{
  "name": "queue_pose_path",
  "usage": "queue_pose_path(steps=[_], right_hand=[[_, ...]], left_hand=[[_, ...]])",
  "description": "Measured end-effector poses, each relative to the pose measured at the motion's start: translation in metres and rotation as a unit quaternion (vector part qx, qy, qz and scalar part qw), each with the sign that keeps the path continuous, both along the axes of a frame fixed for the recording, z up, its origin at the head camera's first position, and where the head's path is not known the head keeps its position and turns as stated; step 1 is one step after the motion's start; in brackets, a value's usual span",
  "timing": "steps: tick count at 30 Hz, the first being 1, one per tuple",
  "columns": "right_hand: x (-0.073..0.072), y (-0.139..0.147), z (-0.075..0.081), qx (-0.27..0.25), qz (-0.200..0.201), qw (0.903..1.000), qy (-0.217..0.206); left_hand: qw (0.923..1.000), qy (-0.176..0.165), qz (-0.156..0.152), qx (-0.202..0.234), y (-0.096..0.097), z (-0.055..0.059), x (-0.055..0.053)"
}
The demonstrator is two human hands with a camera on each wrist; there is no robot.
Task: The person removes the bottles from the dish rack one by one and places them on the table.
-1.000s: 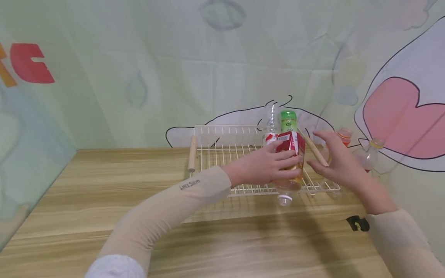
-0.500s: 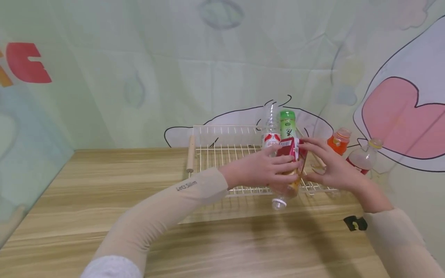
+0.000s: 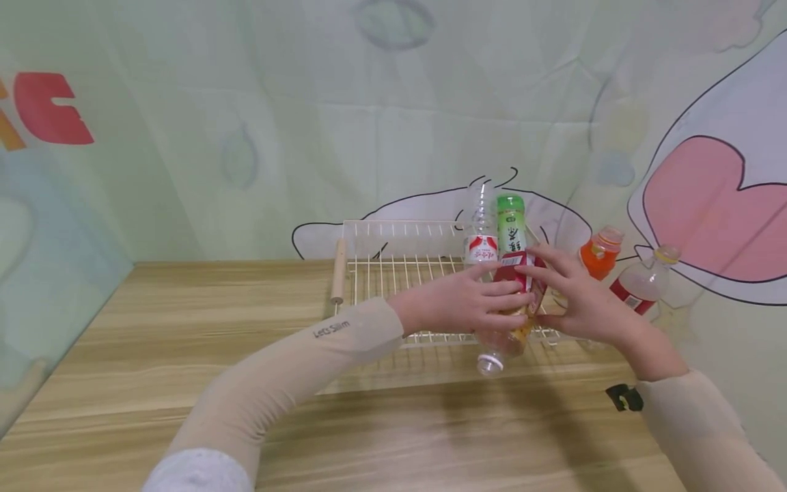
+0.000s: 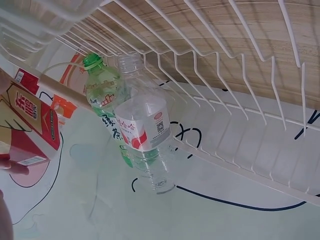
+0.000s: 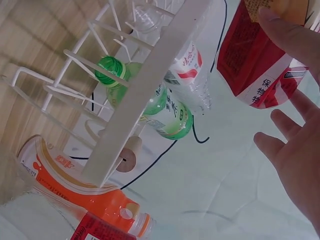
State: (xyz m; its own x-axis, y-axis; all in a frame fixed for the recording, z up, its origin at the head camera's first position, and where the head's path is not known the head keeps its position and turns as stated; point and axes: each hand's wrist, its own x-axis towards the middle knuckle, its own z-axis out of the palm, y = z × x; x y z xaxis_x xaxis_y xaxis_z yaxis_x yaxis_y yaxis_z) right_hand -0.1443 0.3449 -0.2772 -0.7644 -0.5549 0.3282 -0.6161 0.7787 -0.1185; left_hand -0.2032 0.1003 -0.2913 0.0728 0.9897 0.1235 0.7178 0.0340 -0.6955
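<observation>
The red-and-yellow bottle [image 4: 30,125] is held by the curled fingers of the left hand [image 3: 461,301] over the wire rack [image 5: 130,125], its cap end past the front edge. It is touched by the right hand [image 3: 584,301]; whether it is also gripped there cannot be told. If left pressure is released too early, it may be dropped onto the bench [image 3: 215,301]. If alignment is poor, the green bottle [image 3: 511,232] may be displaced.
</observation>
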Motion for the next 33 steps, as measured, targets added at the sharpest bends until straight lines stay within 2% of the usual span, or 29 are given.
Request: queue_pose_path(steps=[8, 14, 20, 26, 33], right_hand=[[0.002, -0.001, -0.002, 0.017, -0.008, 0.9997, -0.013], [0.004, 0.0, -0.003, 0.011, -0.02, 0.9993, -0.028], [0.005, 0.003, -0.006, 0.004, -0.015, 0.9998, -0.015], [0.007, 0.012, -0.01, -0.002, -0.016, 0.9999, 0.001], [0.016, 0.025, -0.01, -0.021, -0.059, 0.9979, 0.012]], left_hand=[[0.9991, -0.022, -0.025, 0.028, 0.001, -0.004, -0.002], [0.9975, -0.058, -0.017, 0.037, -0.001, -0.005, -0.003], [0.9947, -0.095, 0.016, 0.037, -0.003, -0.004, -0.004], [0.9883, -0.143, 0.047, 0.026, -0.005, -0.001, -0.008], [0.978, -0.177, 0.109, 0.019, -0.015, 0.005, -0.012]])
